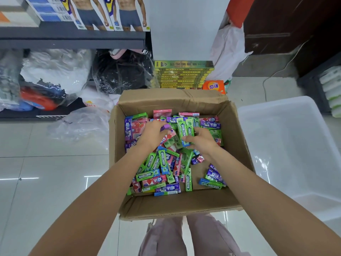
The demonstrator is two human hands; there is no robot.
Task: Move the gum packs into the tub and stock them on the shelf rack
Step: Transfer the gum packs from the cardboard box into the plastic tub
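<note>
Reaching into the cardboard box (238, 145), the left hand (153, 134) has its grip curled round a few gum packs (162, 169) left of the box's centre. The right hand (200, 139) clamps green packs right of centre. Gathering both handfuls tight before lifting should prevent spills. The tub (287, 145) sits just right of the box, empty.

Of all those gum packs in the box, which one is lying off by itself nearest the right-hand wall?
The blue pack at the near right of the cardboard box, lying flat on bare cardboard just below a few purple packs, away from the main heap.
</note>
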